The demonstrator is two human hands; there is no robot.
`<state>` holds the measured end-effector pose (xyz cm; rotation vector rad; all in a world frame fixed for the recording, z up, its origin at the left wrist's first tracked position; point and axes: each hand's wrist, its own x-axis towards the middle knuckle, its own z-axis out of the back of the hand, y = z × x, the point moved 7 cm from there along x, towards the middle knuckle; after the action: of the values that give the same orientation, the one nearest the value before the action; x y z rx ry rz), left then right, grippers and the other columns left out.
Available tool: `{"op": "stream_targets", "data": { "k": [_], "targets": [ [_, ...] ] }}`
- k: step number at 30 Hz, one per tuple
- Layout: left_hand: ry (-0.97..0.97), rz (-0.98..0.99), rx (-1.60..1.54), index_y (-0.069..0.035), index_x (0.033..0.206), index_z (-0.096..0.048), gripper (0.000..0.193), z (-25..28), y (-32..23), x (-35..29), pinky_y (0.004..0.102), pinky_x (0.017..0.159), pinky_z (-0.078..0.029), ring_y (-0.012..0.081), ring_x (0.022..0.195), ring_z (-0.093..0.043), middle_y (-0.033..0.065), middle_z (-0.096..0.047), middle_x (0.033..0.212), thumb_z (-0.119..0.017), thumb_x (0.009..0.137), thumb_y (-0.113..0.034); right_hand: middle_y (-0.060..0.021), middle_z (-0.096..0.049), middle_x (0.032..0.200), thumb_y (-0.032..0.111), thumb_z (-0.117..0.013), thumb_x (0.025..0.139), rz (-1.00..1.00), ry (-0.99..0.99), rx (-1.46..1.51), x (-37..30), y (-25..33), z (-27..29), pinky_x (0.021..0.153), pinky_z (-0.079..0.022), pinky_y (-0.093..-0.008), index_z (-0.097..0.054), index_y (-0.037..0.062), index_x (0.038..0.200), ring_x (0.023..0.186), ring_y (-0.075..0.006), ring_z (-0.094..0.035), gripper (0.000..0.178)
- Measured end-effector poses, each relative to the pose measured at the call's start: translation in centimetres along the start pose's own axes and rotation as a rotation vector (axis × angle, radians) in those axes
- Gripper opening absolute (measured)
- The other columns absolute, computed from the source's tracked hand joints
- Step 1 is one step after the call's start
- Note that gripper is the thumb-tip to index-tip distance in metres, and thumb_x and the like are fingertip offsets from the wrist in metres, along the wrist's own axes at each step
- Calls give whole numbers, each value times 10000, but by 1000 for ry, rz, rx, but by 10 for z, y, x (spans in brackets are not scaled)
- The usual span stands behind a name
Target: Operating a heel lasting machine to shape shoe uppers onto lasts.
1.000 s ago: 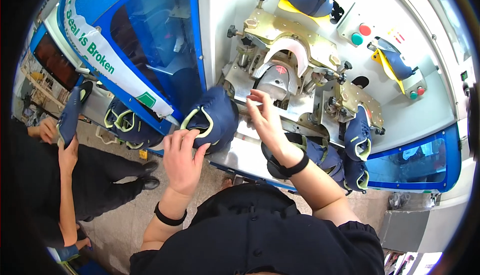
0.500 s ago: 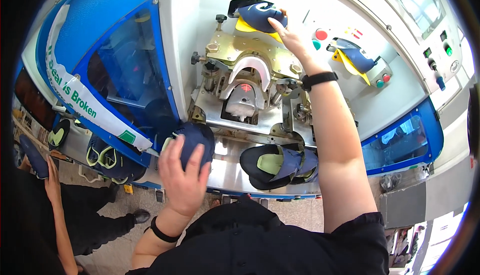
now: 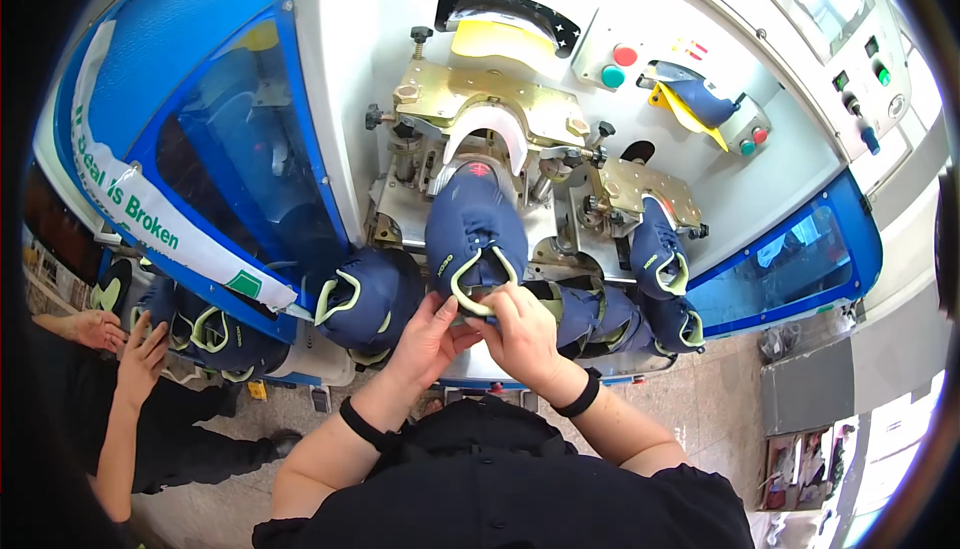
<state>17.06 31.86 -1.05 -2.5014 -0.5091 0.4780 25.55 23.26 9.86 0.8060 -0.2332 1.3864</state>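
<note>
A navy shoe upper (image 3: 476, 227) with a lime-green collar lining is between my two hands in front of the machine, its toe pointing away from me over the metal toe mould. My left hand (image 3: 428, 345) and my right hand (image 3: 522, 337) both grip its near end, fingers closed at the heel and collar. Above the toe curves a white horseshoe-shaped pad (image 3: 487, 129) under a brass-coloured plate (image 3: 480, 99). Left of my hands another navy upper (image 3: 372, 294) rests on the ledge. More uppers (image 3: 600, 319) lie to the right, partly behind my right hand.
A yellow plate (image 3: 503, 41) sticks out of a black slot on the back panel. Another yellow plate (image 3: 688, 114) holds a navy upper. Red and green buttons (image 3: 614, 76) sit between them. Blue-framed doors (image 3: 240, 139) flank both sides. At left, a co-worker's hands (image 3: 135, 354) are beside more uppers.
My right hand has come down from the upper slot, where the navy upper no longer sits. My left hand has moved right from the left upper. Both now hold an upper at the mould.
</note>
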Motion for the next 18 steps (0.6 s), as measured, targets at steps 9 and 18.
{"op": "stream_targets", "data": {
  "k": [9, 18],
  "targets": [
    [-54, -123, -71, -96, 1334, -525, 328, 4, -21, 48, 400, 953, -586, 204, 1113, -665, 79, -646, 1247, -539, 1098, -324, -140, -550, 1370, 418, -823, 808, 11, -68, -211, 60, -15, -5, 999, -480, -497, -608, 146, 1348, 1280, -425, -524, 642],
    [-141, -116, -79, -105, 1257, -553, 296, 17, -13, 51, 404, 939, -583, 191, 1076, -654, 47, -644, 1160, -509, 1107, -356, -158, -508, 1482, 516, -786, 832, -22, 102, -167, 63, -36, -37, 1098, -434, -542, -576, 199, 1437, 1375, -472, -446, 714]
  ]
}}
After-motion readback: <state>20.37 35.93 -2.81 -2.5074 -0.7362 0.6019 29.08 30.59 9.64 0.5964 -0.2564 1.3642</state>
